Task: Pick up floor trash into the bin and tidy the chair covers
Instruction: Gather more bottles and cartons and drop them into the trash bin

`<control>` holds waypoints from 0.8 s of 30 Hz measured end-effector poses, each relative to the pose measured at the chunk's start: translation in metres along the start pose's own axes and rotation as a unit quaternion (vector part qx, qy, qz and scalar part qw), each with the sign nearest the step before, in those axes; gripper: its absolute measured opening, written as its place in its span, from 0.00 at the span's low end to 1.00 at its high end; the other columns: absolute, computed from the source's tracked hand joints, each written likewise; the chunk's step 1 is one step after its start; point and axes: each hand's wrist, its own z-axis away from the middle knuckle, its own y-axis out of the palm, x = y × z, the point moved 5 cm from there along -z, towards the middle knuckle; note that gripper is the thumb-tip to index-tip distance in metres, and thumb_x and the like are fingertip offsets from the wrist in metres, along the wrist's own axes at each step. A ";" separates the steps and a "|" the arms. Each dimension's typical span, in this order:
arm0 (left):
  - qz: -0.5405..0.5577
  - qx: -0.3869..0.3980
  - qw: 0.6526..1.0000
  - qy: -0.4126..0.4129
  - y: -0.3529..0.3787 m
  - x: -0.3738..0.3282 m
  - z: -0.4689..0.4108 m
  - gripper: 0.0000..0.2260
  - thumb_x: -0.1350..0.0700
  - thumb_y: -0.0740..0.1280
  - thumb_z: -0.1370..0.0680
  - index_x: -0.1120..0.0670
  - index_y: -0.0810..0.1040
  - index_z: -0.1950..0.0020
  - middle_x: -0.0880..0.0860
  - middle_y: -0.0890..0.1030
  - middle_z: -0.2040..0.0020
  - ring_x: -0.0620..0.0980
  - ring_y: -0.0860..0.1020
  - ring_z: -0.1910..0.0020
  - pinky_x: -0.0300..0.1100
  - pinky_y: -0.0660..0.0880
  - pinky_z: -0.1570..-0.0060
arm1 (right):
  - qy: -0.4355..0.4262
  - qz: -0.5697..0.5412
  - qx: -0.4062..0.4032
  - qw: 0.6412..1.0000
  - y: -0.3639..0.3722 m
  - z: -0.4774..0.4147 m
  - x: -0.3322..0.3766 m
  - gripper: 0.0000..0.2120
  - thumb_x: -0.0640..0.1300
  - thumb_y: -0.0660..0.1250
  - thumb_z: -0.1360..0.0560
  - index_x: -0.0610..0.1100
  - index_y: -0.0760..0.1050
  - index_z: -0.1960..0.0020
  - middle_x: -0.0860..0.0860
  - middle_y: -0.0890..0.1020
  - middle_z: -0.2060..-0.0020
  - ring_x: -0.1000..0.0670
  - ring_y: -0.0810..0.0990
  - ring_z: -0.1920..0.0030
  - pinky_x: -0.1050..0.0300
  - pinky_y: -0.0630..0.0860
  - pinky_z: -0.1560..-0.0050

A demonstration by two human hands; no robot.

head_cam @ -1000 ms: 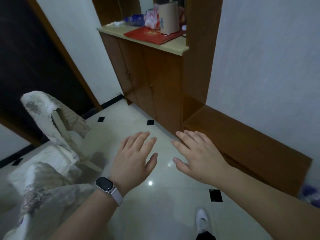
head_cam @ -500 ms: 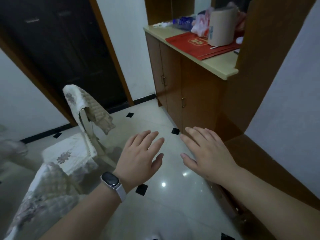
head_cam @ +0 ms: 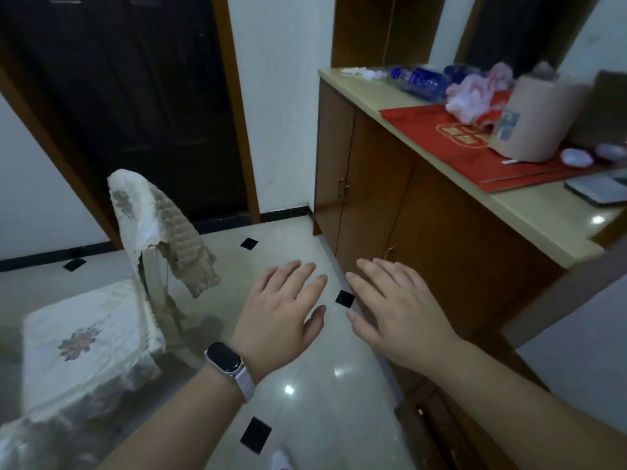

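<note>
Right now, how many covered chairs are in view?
2. One chair stands left of the left hand, its back cover bunched; a second chair is cut off at the bottom-left corner. Others may be hidden out of frame.

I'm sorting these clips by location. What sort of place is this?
Probably a room in a home: white floral fabric chair covers, a brown wooden cabinet with clutter on top, and a glossy pale tiled floor.
</note>
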 end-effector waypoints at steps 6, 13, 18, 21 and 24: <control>-0.005 0.006 1.000 -0.013 0.019 0.110 -0.044 0.19 0.47 0.64 0.22 0.54 0.77 0.35 0.56 0.78 0.34 0.57 0.74 0.33 0.53 0.68 0.35 | -0.016 -0.009 -0.020 1.000 0.020 -0.118 0.023 0.24 0.58 0.59 0.23 0.47 0.73 0.32 0.47 0.76 0.34 0.46 0.72 0.33 0.47 0.67 0.32; -0.027 0.005 0.998 -0.055 0.040 0.197 -0.070 0.19 0.48 0.65 0.22 0.55 0.78 0.35 0.56 0.78 0.34 0.57 0.74 0.34 0.54 0.69 0.35 | -0.058 -0.007 -0.006 0.998 0.062 -0.211 0.022 0.24 0.59 0.61 0.23 0.48 0.73 0.32 0.48 0.75 0.34 0.46 0.71 0.33 0.48 0.67 0.32; -0.056 0.022 0.994 -0.086 0.062 0.246 -0.091 0.18 0.48 0.66 0.23 0.54 0.78 0.36 0.56 0.78 0.34 0.57 0.75 0.35 0.54 0.69 0.35 | -0.098 -0.035 -0.012 0.994 0.095 -0.287 0.017 0.25 0.59 0.57 0.23 0.46 0.74 0.32 0.47 0.76 0.34 0.45 0.71 0.34 0.47 0.68 0.33; -0.082 0.030 0.990 -0.110 0.074 0.282 -0.113 0.18 0.48 0.65 0.23 0.54 0.78 0.36 0.56 0.78 0.34 0.57 0.75 0.35 0.54 0.70 0.36 | -0.129 -0.069 -0.036 0.989 0.118 -0.339 0.012 0.26 0.58 0.57 0.23 0.44 0.76 0.34 0.45 0.77 0.35 0.44 0.73 0.35 0.46 0.69 0.35; -0.113 0.052 0.982 -0.143 0.087 0.319 -0.146 0.19 0.48 0.65 0.23 0.54 0.78 0.35 0.56 0.78 0.34 0.57 0.75 0.35 0.55 0.71 0.37 | -0.160 -0.092 -0.047 0.982 0.136 -0.397 -0.001 0.25 0.58 0.58 0.23 0.43 0.77 0.35 0.44 0.78 0.37 0.43 0.74 0.37 0.46 0.70 0.37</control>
